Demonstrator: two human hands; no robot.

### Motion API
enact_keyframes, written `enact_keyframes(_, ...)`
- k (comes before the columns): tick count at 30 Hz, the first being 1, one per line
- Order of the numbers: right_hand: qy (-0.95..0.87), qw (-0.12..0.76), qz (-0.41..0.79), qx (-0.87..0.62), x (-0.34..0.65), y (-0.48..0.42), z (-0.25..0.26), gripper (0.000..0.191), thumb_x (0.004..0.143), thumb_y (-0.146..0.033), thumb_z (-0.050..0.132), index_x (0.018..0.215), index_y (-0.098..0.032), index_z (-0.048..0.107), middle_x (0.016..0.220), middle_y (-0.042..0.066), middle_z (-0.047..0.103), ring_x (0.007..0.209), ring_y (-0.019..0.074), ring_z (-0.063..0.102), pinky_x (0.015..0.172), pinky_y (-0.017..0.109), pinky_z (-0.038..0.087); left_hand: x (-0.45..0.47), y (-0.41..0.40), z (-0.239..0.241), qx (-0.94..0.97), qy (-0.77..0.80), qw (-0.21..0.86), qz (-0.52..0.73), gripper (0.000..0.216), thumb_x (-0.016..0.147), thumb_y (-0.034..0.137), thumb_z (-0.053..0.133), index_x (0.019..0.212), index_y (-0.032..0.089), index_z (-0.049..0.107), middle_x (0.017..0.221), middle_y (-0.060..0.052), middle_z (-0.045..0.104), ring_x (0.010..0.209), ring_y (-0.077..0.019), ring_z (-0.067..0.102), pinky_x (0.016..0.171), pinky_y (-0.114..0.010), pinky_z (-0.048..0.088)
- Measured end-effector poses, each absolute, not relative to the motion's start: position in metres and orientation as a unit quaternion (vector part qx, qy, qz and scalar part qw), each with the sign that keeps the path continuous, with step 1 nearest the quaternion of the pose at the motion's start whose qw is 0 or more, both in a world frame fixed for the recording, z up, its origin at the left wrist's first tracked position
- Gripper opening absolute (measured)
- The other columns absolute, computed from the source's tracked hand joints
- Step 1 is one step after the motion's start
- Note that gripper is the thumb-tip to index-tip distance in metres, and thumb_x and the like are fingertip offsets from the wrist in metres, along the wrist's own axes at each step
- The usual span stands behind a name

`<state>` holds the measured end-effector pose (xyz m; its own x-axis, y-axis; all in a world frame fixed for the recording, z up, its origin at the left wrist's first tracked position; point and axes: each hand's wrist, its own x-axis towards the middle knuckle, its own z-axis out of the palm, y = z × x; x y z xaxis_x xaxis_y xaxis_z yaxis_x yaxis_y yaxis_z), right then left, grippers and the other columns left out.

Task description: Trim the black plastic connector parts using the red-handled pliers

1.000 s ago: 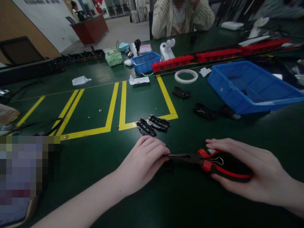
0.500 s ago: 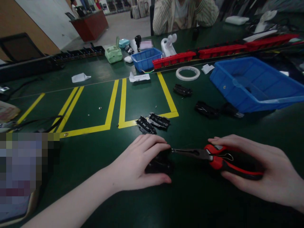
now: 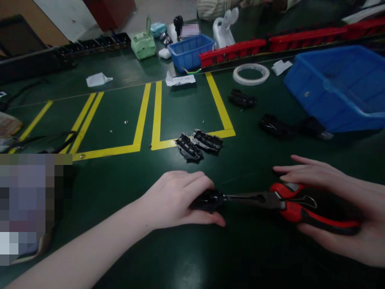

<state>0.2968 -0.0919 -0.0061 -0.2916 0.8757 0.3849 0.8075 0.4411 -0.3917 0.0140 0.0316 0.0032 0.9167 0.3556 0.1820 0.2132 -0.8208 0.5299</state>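
Observation:
My left hand (image 3: 183,198) is wrapped round a black plastic part (image 3: 209,200) on the green table, covering much of it. In my right hand (image 3: 337,200) are long-nose pliers (image 3: 279,200) with red and black handles. Their jaws point left and the tips meet the right end of the black part; whether they grip anything there is too dark to tell. Just beyond my left hand lie two opened black shell pieces (image 3: 198,145), side by side across the yellow tape.
Farther right are a dark part (image 3: 275,125), another black piece (image 3: 242,98), a roll of tape (image 3: 251,74) and a large blue bin (image 3: 339,88). Red trays (image 3: 233,52) and a small blue bin (image 3: 191,52) stand at the back. A small ring (image 3: 126,122) lies left.
The pliers' tips now reach the black part, more of which shows past my left fingers. My right hand's upper fingers have stretched out. The camera view has tipped downward.

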Motion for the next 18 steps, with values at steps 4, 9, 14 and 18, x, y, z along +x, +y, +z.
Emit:
enact_keyframes(4, -0.790, 0.274, 0.076, -0.544, 0.301, -0.100, -0.015, 0.054, 0.070, -0.037, 0.067, 0.120, -0.021, 0.056, 0.119, 0.006, 0.064, 0.118, 0.0249, 0.056, 0.107, 0.033, 0.042, 0.019, 0.027, 0.003, 0.950, 0.130, 0.248, 0.140, 0.048, 0.092, 0.058, 0.041, 0.088, 0.013, 0.057, 0.072, 0.001, 0.057, 0.058, -0.0103, 0.052, 0.050, -0.022, 0.036)
enact_keyframes(9, -0.774, 0.251, 0.103, -0.572, 0.306, -0.105, -0.019, 0.055, 0.070, -0.040, 0.066, 0.122, -0.027, 0.056, 0.120, 0.003, 0.065, 0.115, 0.0274, 0.058, 0.101, 0.039, 0.048, 0.022, 0.024, 0.005, 0.955, 0.119, 0.237, 0.132, 0.044, 0.090, 0.054, 0.048, 0.089, 0.011, 0.058, 0.074, -0.001, 0.057, 0.059, -0.0112, 0.052, 0.050, -0.023, 0.036)
enact_keyframes(14, -0.760, 0.246, 0.103, -0.592, 0.311, -0.107, -0.021, 0.055, 0.070, -0.044, 0.065, 0.122, -0.029, 0.057, 0.118, 0.002, 0.066, 0.111, 0.0291, 0.060, 0.096, 0.041, 0.051, 0.019, 0.025, 0.004, 0.947, 0.122, 0.261, 0.141, 0.029, 0.089, 0.041, 0.058, 0.093, 0.013, 0.056, 0.081, 0.000, 0.059, 0.063, -0.0105, 0.055, 0.052, -0.021, 0.039)
enact_keyframes(18, -0.753, 0.241, 0.113, -0.602, 0.308, -0.107, -0.020, 0.058, 0.066, -0.045, 0.069, 0.122, -0.031, 0.058, 0.118, 0.002, 0.066, 0.110, 0.0304, 0.061, 0.095, 0.044, 0.052, 0.018, 0.026, 0.004, 0.950, 0.125, 0.248, 0.140, 0.021, 0.089, 0.034, 0.058, 0.093, 0.013, 0.056, 0.082, 0.000, 0.060, 0.065, -0.0104, 0.056, 0.053, -0.021, 0.041)
